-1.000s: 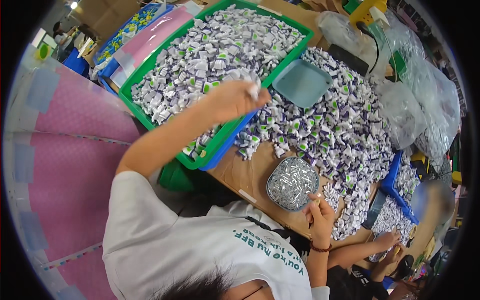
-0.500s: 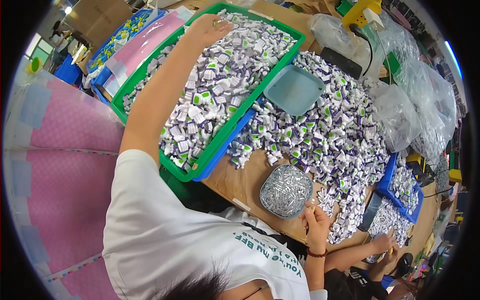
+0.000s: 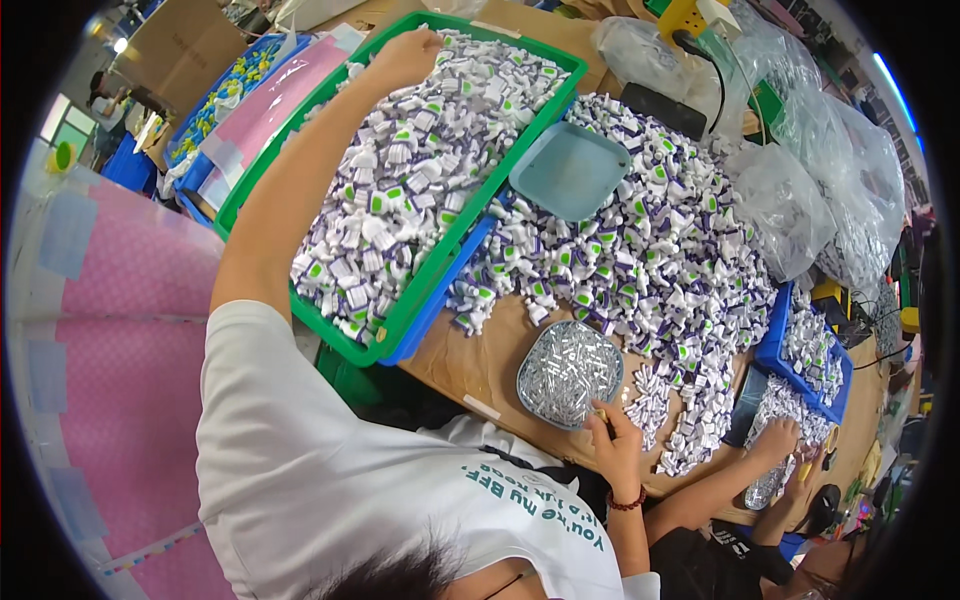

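My left arm reaches over a long green tray (image 3: 470, 215) heaped with small white plastic pieces (image 3: 420, 160) marked purple and green. At its far end my left hand (image 3: 408, 58) has its fingers curled in over the pieces; what they hold, if anything, is hidden. My right hand (image 3: 618, 445) is at the near right rim of a grey-blue bowl (image 3: 522, 392) full of short shiny silver pins (image 3: 572, 372). Its fingers are pinched on a small thin thing with a yellowish part, too small to name.
A large loose heap of the same pieces (image 3: 650, 235) covers the table, with a grey-blue lid-like tray (image 3: 570, 170) on it. At right, a co-worker's hand (image 3: 775, 440) works beside a blue bin (image 3: 770, 350). Clear plastic bags (image 3: 790, 210) lie at the back right.
My left hand has gone from spread fingers to curled ones. My right hand has dropped slightly beside the bowl. The whole view has shifted a little.
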`<move>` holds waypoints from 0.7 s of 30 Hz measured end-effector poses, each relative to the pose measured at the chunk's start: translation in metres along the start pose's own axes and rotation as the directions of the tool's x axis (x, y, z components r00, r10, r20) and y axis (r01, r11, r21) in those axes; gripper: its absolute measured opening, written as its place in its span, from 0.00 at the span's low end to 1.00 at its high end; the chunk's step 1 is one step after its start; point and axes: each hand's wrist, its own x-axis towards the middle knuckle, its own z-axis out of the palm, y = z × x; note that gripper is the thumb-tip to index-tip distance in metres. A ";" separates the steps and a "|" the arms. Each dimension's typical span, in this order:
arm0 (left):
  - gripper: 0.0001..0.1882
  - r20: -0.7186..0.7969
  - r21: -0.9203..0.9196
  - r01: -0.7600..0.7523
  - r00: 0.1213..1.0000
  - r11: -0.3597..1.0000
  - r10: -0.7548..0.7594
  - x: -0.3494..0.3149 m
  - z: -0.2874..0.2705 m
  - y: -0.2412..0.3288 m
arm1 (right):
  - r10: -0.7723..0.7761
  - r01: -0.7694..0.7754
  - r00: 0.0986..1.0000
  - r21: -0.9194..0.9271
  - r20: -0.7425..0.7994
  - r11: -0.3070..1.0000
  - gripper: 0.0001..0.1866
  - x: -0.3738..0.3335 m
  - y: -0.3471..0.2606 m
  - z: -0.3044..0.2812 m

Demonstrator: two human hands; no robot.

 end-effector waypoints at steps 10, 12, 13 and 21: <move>0.28 0.310 0.715 -0.080 0.926 0.695 -0.213 0.120 0.068 -0.055 | 0.099 -0.091 0.989 0.073 -0.112 0.993 0.11 0.027 0.020 -0.003; 0.31 0.274 0.644 0.002 0.933 0.765 -0.233 0.136 0.077 -0.069 | 0.160 -0.141 0.977 0.134 -0.144 0.981 0.11 0.031 0.024 -0.005; 0.32 0.256 0.605 0.045 0.934 0.795 -0.247 0.141 0.081 -0.077 | 0.186 -0.159 0.970 0.166 -0.159 0.973 0.11 0.036 0.027 -0.007; 0.25 -0.038 0.391 -0.142 0.985 0.909 0.170 0.158 0.047 -0.117 | 0.199 -0.173 0.973 0.197 -0.119 0.965 0.12 0.045 0.004 -0.010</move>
